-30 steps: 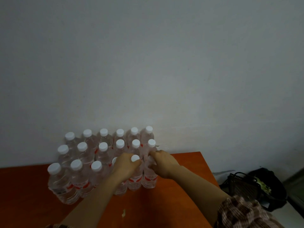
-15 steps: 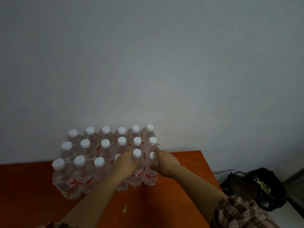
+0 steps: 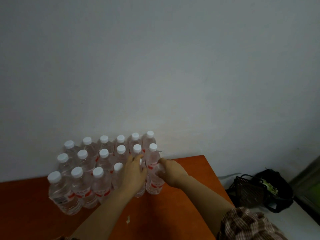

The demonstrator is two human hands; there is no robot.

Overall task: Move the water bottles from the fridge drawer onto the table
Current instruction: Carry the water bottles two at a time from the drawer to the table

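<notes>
Several clear water bottles [image 3: 83,181] with white caps and red labels stand in rows on the orange table [image 3: 173,208], against the wall. My left hand [image 3: 134,174] lies over the second bottle from the right in the front row, fingers spread across its top. My right hand [image 3: 171,170] is wrapped around the neck of the front-right bottle [image 3: 155,185], which stands on the table. The fridge drawer is out of view.
A grey wall rises directly behind the bottles. Right of the table's edge, on the floor, sit a black mesh basket [image 3: 247,189] and a black bag [image 3: 275,184]. A small pale scrap [image 3: 128,219] lies on the table near my left forearm.
Both hands have stayed on the two front-right bottles. My left hand has opened and slid up over its bottle's cap. The view has shifted slightly.
</notes>
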